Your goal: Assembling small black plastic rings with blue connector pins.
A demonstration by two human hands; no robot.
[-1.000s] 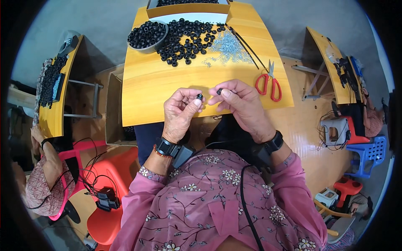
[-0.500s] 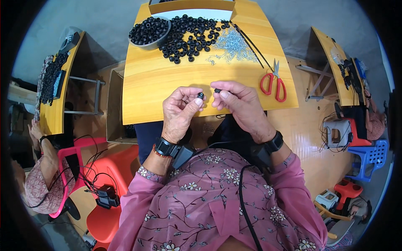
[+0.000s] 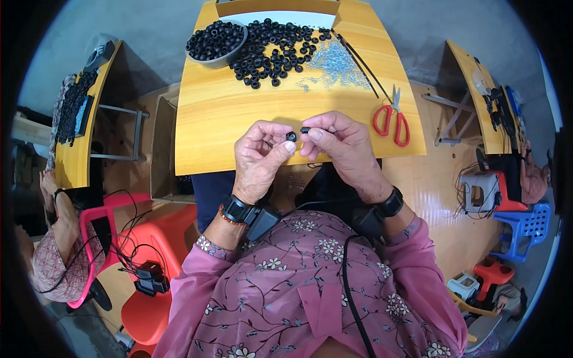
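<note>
My left hand (image 3: 262, 156) pinches a round black bead-like piece with a hole (image 3: 290, 136) between thumb and fingertips, its opening facing up toward me. Close beside it, my right hand (image 3: 340, 143) has a smaller black plug-like piece (image 3: 305, 130) pinched between thumb and index finger. The two pieces are near each other with a narrow gap between. Both hands are above the near edge of the yellow wooden table (image 3: 239, 113). Beyond them lie many loose black bead-like pieces (image 3: 274, 62) and a pile of tiny, shiny, pale bits (image 3: 337, 64), too small to make out.
A grey bowl (image 3: 230, 58) full of black pieces stands at the far left. Red-handled scissors (image 3: 394, 119) and thin black strips (image 3: 361, 64) lie at the right. An open box (image 3: 277, 7) is at the back. Orange chair (image 3: 161, 250) and a co-worker (image 3: 62, 250) are on the left.
Both hands have shifted slightly; the left-hand piece is now turned with its hole more visible, and the right-hand piece has come closer to it.
</note>
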